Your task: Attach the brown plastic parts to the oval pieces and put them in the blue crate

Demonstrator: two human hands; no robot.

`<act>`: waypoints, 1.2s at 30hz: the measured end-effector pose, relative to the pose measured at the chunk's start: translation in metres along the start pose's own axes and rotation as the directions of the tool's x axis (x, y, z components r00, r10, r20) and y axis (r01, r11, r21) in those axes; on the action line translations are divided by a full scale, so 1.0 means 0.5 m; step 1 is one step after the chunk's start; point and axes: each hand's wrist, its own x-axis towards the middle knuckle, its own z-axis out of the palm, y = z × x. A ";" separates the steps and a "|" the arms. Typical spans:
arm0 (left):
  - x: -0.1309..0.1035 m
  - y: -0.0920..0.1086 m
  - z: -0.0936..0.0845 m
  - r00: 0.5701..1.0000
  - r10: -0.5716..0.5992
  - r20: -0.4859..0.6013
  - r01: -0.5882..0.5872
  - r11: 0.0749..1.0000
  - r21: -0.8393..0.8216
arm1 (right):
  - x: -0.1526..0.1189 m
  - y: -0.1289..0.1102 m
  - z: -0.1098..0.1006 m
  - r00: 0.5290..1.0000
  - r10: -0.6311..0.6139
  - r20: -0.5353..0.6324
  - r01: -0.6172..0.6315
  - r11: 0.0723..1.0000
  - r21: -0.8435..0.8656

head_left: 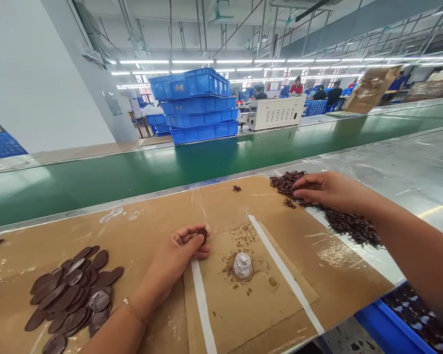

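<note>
My left hand (186,248) pinches a small dark brown oval disc (203,235) between thumb and fingers, above the cardboard. To its left lies a loose heap of flat dark brown ovals (66,292). My right hand (323,189) is at the edge of a pile of small, dark, branching pieces (286,183). Its thumb and forefinger are drawn close together at the pile; what is between the tips, if anything, is too small to tell. Between my hands, a small clear cup-shaped piece (242,266) stands on the cardboard, with brown stains around it.
White tape strips (286,273) run along the cardboard sheet (158,314). A green conveyor belt (206,160) crosses behind, with stacked blue crates (203,118) beyond it. A blue bin (386,319) sits low at right. Several people work in the background.
</note>
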 end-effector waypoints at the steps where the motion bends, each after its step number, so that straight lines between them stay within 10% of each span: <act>1: 0.001 -0.001 -0.002 1.000 -0.010 0.005 0.010 1.000 -0.007 | 0.006 -0.027 0.002 0.999 -0.039 0.033 0.035 0.994 0.106; 8: 0.014 -0.006 -0.008 0.996 -0.086 -0.005 0.086 0.996 0.007 | 0.006 -0.222 0.021 0.843 -0.521 0.130 0.313 0.675 0.668; 13: 0.014 -0.006 0.000 0.996 -0.082 -0.031 0.084 0.996 0.044 | -0.026 -0.238 0.056 0.731 -0.682 0.039 0.498 0.571 0.652; 23: 0.011 -0.006 -0.001 0.995 -0.083 -0.055 0.084 0.996 0.007 | -0.060 -0.252 0.088 0.796 -0.543 0.268 0.365 0.783 0.504; 36: 0.009 -0.006 -0.015 0.996 -0.094 -0.001 0.094 0.995 0.046 | -0.057 -0.265 0.105 0.808 -0.484 0.335 0.325 0.841 0.432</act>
